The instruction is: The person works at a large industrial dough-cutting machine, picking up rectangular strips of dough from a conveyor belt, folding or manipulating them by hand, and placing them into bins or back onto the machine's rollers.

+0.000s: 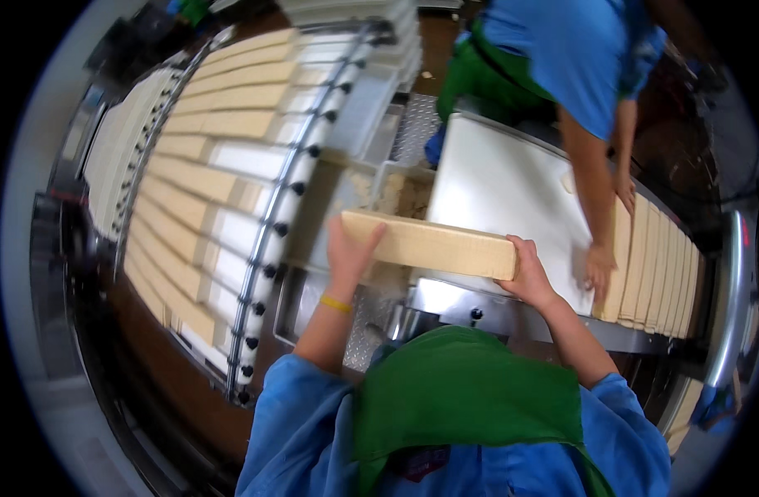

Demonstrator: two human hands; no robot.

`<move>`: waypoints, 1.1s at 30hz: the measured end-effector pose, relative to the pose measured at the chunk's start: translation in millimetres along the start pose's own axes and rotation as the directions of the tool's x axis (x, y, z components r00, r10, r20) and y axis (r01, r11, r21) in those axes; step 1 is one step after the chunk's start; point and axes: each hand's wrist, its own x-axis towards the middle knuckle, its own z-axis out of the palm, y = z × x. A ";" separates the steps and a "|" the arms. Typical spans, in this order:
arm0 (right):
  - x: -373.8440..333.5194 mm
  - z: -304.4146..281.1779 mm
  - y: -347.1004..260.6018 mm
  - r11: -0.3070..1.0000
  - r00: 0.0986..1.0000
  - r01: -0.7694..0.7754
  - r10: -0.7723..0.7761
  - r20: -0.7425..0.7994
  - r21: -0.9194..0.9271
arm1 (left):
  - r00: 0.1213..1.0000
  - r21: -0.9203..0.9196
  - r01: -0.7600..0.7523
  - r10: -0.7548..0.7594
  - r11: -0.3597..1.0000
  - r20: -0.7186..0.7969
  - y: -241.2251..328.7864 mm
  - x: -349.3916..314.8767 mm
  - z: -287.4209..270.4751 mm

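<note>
A long pale-yellow block (433,244), its kind not clear from here, is held level across in front of me. My left hand (350,257) grips its left end with the thumb over the near side. Round the right end, the fingers of my right hand (528,273) are closed. The block hangs above the gap between a conveyor on the left and the near-left edge of a white work table (508,186). The undersides of the block and some of my fingertips are hidden.
Similar blocks (226,87) lie in rows on the left conveyor, behind a metal rail (284,195) with black knobs. More blocks (657,265) stand packed at the table's right, where a co-worker's hand (599,269) presses. Below sits a bin (396,190) with pale scraps.
</note>
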 end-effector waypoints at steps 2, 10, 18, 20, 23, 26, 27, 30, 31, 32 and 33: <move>13.0 21.8 -41.8 0.994 0.994 0.092 -0.095 0.050 0.053 | 0.994 0.043 0.015 -0.011 0.999 -0.109 -16.9 6.5 -56.4; 20.5 155.1 -219.0 0.826 0.846 0.095 -0.361 0.393 0.555 | 0.829 0.097 0.164 -0.084 0.982 -0.552 -209.2 -19.5 -294.2; -53.9 292.2 -318.0 0.841 0.558 -0.085 -0.404 0.725 0.534 | 0.780 -0.055 0.371 -0.343 0.927 -0.524 -351.9 -98.0 -417.4; -63.4 314.1 -332.1 0.843 0.467 -0.176 -0.383 0.797 0.508 | 0.848 0.098 0.366 -0.288 0.925 -0.445 -361.3 -89.9 -420.6; -70.6 337.5 -356.7 0.861 0.412 -0.186 -0.370 0.833 0.474 | 0.917 0.382 0.350 -0.230 0.855 -0.325 -362.4 -70.5 -426.0; -73.4 355.9 -384.2 0.881 0.396 -0.257 -0.280 0.875 0.398 | 0.945 0.501 0.314 -0.216 0.806 -0.244 -375.8 -51.7 -441.4; -73.0 362.2 -391.4 0.882 0.386 -0.300 -0.236 0.892 0.363 | 0.951 0.536 0.303 -0.213 0.788 -0.225 -383.0 -46.3 -451.0; -67.7 382.0 -397.3 0.874 0.532 -0.241 -0.244 0.811 0.421 | 0.958 0.545 0.282 -0.199 0.790 -0.207 -381.8 -29.6 -461.9; -63.4 378.6 -408.1 0.867 0.531 -0.304 -0.190 0.826 0.395 | 0.962 0.523 0.264 -0.181 0.810 -0.206 -379.2 -29.0 -463.8; -62.6 380.5 -409.4 0.861 0.524 -0.331 -0.172 0.834 0.386 | 0.965 0.501 0.246 -0.162 0.830 -0.205 -379.1 -28.5 -464.7; -63.1 381.8 -409.4 0.855 0.517 -0.357 -0.155 0.842 0.376 | 0.971 0.545 0.149 -0.017 0.825 -0.239 -391.1 -27.8 -463.2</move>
